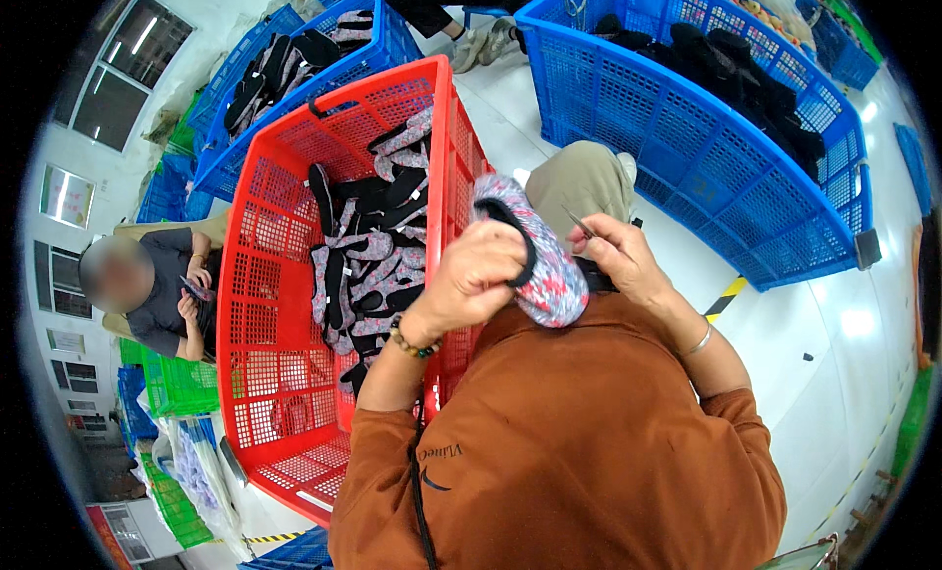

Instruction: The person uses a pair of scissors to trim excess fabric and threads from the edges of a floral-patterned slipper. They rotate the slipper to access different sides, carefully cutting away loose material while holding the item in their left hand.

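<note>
In front of my chest my left hand [479, 274] is closed on a slipper [555, 284] with a mottled grey, red and blue knit upper and a black-edged opening. My fingers grip it at the opening, and the slipper is tilted and slightly blurred. My right hand [624, 260], just to the right of the slipper and apart from it, pinches a small pointed metal tool [576, 220]. The tool's tip points up and left; its exact kind cannot be made out. Many similar slippers [378, 266] lie piled in the red crate to my left.
The tall red plastic crate [285, 148] stands against my left side. A blue crate [687, 148] with dark footwear is ahead right, another blue crate [388, 50] with slippers ahead left. A co-worker [162, 285] sits beyond the red crate. My knee [579, 182] is below my hands.
</note>
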### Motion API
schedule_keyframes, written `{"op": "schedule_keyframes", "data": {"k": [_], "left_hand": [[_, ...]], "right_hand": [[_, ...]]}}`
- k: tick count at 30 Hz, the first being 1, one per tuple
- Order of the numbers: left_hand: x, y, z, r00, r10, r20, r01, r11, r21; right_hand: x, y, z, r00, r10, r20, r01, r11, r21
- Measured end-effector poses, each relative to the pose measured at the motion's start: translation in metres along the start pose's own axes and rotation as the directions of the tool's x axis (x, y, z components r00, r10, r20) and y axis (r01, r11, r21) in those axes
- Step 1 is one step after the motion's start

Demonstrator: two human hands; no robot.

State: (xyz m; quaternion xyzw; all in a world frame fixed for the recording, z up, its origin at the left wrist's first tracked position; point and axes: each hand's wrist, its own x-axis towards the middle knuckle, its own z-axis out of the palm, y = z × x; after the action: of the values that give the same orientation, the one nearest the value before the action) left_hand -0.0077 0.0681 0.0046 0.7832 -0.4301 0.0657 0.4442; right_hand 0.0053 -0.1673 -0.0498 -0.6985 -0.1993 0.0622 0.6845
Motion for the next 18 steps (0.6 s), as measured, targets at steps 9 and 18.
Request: {"op": "schedule_keyframes", "data": {"k": [9,18], "left_hand": [[-0.013,-0.010,0.059,0.968,0.227,0.110,-0.252,0.873,0.417],[-0.017,-0.005,0.052,0.985,0.170,0.015,-0.157,0.870,0.468]], "right_hand": [[0.008,0.007,0.006,0.990,0.130,-0.063,-0.144,0.913,-0.381],[0.009,0.015,0.003,0.992,0.104,-0.073,-0.120,0.955,-0.273]]}}
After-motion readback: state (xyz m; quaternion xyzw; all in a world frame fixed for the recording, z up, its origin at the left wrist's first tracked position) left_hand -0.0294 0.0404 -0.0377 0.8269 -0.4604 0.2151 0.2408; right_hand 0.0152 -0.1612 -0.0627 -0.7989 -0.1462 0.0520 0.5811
